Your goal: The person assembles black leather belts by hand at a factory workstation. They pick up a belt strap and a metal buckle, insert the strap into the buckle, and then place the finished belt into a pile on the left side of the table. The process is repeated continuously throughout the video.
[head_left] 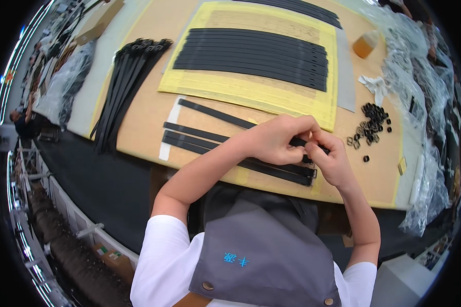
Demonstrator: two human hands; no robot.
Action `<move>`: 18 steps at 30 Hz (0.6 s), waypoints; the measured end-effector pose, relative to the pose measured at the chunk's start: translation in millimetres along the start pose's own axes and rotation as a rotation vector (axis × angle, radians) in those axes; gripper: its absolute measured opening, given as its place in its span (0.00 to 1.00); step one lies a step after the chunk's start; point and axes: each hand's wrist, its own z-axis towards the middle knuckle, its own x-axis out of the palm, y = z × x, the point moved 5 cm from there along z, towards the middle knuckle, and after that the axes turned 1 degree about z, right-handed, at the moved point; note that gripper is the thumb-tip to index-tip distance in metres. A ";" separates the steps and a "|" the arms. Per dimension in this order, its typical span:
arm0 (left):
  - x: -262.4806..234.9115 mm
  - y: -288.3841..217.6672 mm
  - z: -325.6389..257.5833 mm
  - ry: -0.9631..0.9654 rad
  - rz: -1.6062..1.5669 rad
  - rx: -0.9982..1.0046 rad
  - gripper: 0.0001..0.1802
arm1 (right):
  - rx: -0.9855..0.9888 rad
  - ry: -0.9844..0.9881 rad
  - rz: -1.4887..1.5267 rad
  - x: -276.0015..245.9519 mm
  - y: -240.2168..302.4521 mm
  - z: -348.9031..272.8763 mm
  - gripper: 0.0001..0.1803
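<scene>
A black belt strap [215,112] runs slantwise across the table, its right end up between my two hands. My left hand [279,137] is closed on that end from the left, thumb and fingers pinched together. My right hand [329,157] pinches the same end from the right, fingertips touching those of the left. Whatever small part may lie between the fingertips is hidden. Just nearer to me lie two more black straps [189,141], partly under my left forearm. A metal buckle [313,174] shows at their right end, below my hands.
Farther back, a yellow-edged board [251,94] bears a row of black straps [251,56]. Bundled belts [130,82] hang over the left table edge. To the right are small black loops [375,113], metal buckles [362,134], a white cloth [375,88], an amber bottle [364,46] and plastic film [415,82].
</scene>
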 end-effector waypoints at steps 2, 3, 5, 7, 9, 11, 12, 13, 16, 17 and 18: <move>-4.3 -0.9 -5.3 0.044 0.005 -0.061 0.21 | -0.003 -0.035 -0.001 0.8 -1.8 -1.4 0.10; -12.1 -11.1 -8.2 0.156 0.055 -0.216 0.19 | 0.012 -0.027 -0.013 -3.0 -4.9 -2.8 0.12; -29.9 -9.2 -33.3 0.035 0.306 -0.160 0.19 | 0.055 -0.017 0.008 -9.5 -10.9 -5.3 0.15; -47.4 -4.2 -64.4 -0.042 0.487 -0.173 0.16 | 0.112 -0.026 0.078 -12.3 -16.1 -6.3 0.18; -64.9 -4.7 -97.2 -0.101 0.611 -0.171 0.14 | 0.078 -0.023 0.077 -10.8 -17.3 -6.0 0.20; -75.0 0.7 -114.5 -0.151 0.684 -0.161 0.11 | 0.052 -0.027 0.010 -15.9 -27.0 -2.4 0.19; -77.5 3.4 -122.1 -0.179 0.698 -0.158 0.10 | -0.008 -0.057 -0.230 -14.1 -19.2 -1.1 0.19; -79.9 5.9 -128.4 -0.204 0.711 -0.153 0.08 | -0.069 -0.094 -0.468 -11.8 -10.1 -0.2 0.19; -79.3 6.2 -128.3 -0.212 0.717 -0.120 0.06 | -0.237 -0.195 -0.963 7.8 26.3 -2.5 0.21; -78.7 4.0 -129.4 -0.230 0.745 -0.089 0.05 | -0.285 -0.218 -0.965 17.6 32.1 0.6 0.23; -77.6 1.8 -131.4 -0.250 0.779 -0.065 0.05 | -0.325 -0.243 -0.967 28.5 36.7 1.4 0.25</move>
